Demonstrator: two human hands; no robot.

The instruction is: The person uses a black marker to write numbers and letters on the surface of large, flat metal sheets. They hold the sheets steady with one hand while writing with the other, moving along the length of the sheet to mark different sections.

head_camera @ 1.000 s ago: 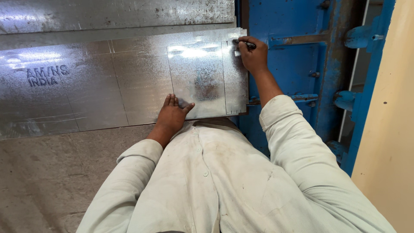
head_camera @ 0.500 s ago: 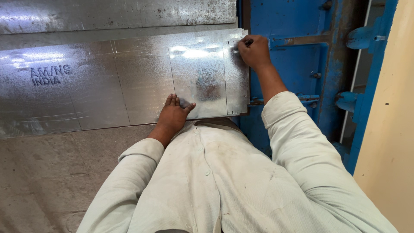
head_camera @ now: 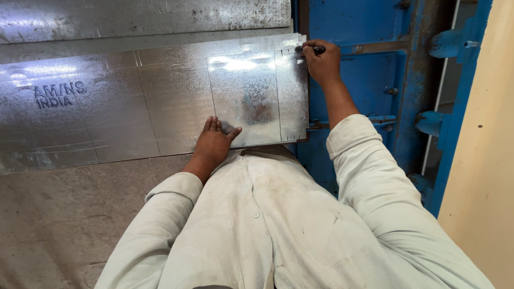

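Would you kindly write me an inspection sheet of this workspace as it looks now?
Surface: large galvanised sheet, shiny, marked with straight ruled lines.
Job's things: small metal plate lying flat on the sheet near its right end; dark marker at the sheet's far right corner.
Clutter: nothing seen.
Hands: left hand pressed flat on the plate's near-left corner; right hand with its grip closed on the marker.
Cables: nothing seen.
Surroundings: blue steel frame to the right; concrete floor below; cream wall far right.
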